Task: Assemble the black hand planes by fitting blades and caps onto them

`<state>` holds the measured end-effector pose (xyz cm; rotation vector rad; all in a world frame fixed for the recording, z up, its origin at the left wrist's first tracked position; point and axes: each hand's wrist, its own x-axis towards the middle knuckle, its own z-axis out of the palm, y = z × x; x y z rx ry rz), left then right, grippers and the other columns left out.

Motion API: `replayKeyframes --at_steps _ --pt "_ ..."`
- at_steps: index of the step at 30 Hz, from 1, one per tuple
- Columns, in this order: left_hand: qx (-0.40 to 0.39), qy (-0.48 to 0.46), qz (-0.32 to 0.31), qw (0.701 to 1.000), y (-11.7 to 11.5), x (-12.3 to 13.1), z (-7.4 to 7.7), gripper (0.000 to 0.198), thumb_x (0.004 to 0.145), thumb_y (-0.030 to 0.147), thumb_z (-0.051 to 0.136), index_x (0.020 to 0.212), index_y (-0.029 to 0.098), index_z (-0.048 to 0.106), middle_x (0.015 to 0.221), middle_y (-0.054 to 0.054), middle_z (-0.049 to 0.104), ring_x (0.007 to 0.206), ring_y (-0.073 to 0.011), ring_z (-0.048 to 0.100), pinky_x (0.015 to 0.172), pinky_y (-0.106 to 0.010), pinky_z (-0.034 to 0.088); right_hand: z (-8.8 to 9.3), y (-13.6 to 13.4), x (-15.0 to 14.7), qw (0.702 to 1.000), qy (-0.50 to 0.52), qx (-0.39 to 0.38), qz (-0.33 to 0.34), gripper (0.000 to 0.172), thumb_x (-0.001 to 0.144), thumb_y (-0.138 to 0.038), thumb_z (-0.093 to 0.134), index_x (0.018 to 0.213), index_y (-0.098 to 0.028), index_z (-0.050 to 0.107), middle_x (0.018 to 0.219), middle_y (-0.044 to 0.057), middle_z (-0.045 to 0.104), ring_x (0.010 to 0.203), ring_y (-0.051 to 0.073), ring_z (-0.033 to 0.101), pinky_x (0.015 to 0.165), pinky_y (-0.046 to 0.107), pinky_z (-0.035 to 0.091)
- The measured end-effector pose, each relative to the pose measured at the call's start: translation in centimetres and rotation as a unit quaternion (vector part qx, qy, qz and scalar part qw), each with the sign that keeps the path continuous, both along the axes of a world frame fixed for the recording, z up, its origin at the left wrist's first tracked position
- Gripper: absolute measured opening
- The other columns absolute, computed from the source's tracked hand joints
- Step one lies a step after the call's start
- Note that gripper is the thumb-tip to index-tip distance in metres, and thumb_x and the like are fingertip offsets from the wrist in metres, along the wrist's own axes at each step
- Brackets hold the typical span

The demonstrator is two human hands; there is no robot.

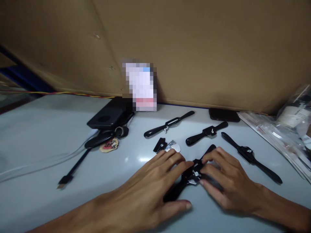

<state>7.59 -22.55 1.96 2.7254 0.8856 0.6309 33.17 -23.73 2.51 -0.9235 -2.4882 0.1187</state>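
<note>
A black spokeshave (pixel 187 174) lies slantwise on the table between my hands, with a silver screw and a bright blade edge at its middle. My left hand (pixel 157 181) arches over its near handle, the index finger on the body and the thumb stretched out below. At the right side of the body, the curled fingers of my right hand (pixel 225 178) grip it close to the screw (pixel 196 174). Just beyond my left fingers sit a black metal cap plate (pixel 160 145) and a silver blade (pixel 173 145), the blade partly hidden.
Behind are an open spokeshave frame (pixel 155 131) and two spokeshaves with screws (pixel 195 138) (pixel 262 170). A black phone (pixel 224 115) lies by the cardboard wall (pixel 194 55). At left are a black box (pixel 107 113) and a cable (pixel 77 166); plastic bags (pixel 272 129) lie right.
</note>
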Motion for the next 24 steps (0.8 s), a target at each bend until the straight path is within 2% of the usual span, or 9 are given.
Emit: replayKeyframes --at_steps 2,4,7,10,13,17,20,22,24 --pt "-0.002 0.016 -0.004 1.000 0.1 0.1 -0.1 0.052 0.090 0.028 0.069 0.139 0.019 0.053 0.124 -0.012 0.067 0.116 -0.0309 0.063 0.101 -0.048 0.054 0.3 0.2 0.1 1.000 0.007 -0.012 -0.008 0.011 0.093 -0.019 0.062 0.103 -0.017 0.062 0.120 0.017 0.064 0.109 0.031 0.057 0.092 0.048 0.048" --pt "-0.008 0.023 -0.006 1.000 0.3 0.1 -0.1 0.050 0.090 0.025 0.067 0.138 0.019 0.053 0.122 -0.012 0.066 0.111 -0.0302 0.063 0.097 -0.047 0.055 0.3 0.5 0.2 0.998 0.020 -0.049 -0.014 0.019 0.092 -0.023 0.066 0.109 -0.019 0.059 0.122 0.015 0.064 0.109 0.030 0.058 0.094 0.049 0.047" --pt "-0.016 0.030 -0.002 0.999 0.7 0.2 -0.2 0.044 0.095 0.019 0.057 0.138 0.020 0.054 0.112 -0.011 0.064 0.096 -0.0266 0.063 0.083 -0.041 0.056 -0.2 1.0 0.2 0.994 0.050 -0.091 -0.026 0.020 0.092 -0.028 0.070 0.106 -0.020 0.058 0.103 0.008 0.067 0.092 0.024 0.060 0.084 0.041 0.048" --pt "-0.033 0.026 -0.009 0.999 1.0 0.1 -0.3 0.049 0.095 0.007 0.045 0.140 0.023 0.055 0.102 -0.007 0.061 0.082 -0.0214 0.061 0.069 -0.033 0.053 -0.8 1.2 0.0 0.987 0.094 -0.122 -0.057 0.008 0.094 -0.018 0.063 0.092 -0.020 0.056 0.084 0.002 0.064 0.077 0.019 0.058 0.071 0.033 0.045" --pt "-0.052 0.011 -0.022 0.998 1.3 0.1 -0.5 0.054 0.093 0.004 0.043 0.142 0.024 0.054 0.099 -0.006 0.060 0.079 -0.0194 0.060 0.065 -0.030 0.051 -0.8 1.3 -0.3 0.976 0.134 -0.152 -0.080 0.015 0.095 -0.009 0.055 0.085 -0.020 0.056 0.078 0.000 0.060 0.070 0.015 0.056 0.065 0.029 0.044" --pt "-0.052 0.004 -0.023 0.998 1.5 0.1 -0.8 0.050 0.095 0.007 0.042 0.142 0.021 0.051 0.101 -0.007 0.061 0.080 -0.0201 0.062 0.066 -0.032 0.052 -0.4 0.9 -0.5 0.978 0.169 -0.109 -0.054 0.015 0.095 -0.008 0.052 0.090 -0.020 0.060 0.088 0.004 0.063 0.083 0.018 0.059 0.071 0.032 0.048" --pt "-0.053 0.011 -0.021 0.998 1.4 0.1 -0.9 0.045 0.096 0.009 0.041 0.139 0.020 0.051 0.102 -0.007 0.061 0.078 -0.0201 0.062 0.065 -0.033 0.053 -0.3 0.2 -0.7 0.985 0.139 -0.095 -0.040 0.017 0.094 -0.007 0.051 0.089 -0.019 0.061 0.095 0.007 0.064 0.089 0.020 0.059 0.076 0.036 0.051" --pt "-0.052 0.019 -0.018 0.998 1.4 0.1 -1.0 0.044 0.096 0.009 0.041 0.138 0.019 0.051 0.102 -0.007 0.061 0.078 -0.0205 0.063 0.065 -0.034 0.054 -0.3 -0.2 -0.8 0.989 0.103 -0.101 -0.030 0.014 0.094 -0.009 0.054 0.097 -0.019 0.064 0.104 0.010 0.066 0.098 0.023 0.061 0.083 0.040 0.054" --pt "-0.047 0.022 -0.012 0.999 1.3 0.1 -1.0 0.045 0.095 0.009 0.042 0.138 0.019 0.051 0.101 -0.007 0.060 0.078 -0.0211 0.063 0.065 -0.035 0.054 -0.2 -0.4 -0.8 0.991 0.067 -0.114 -0.004 0.021 0.093 -0.015 0.059 0.113 -0.019 0.065 0.119 0.013 0.066 0.111 0.026 0.060 0.094 0.045 0.055"
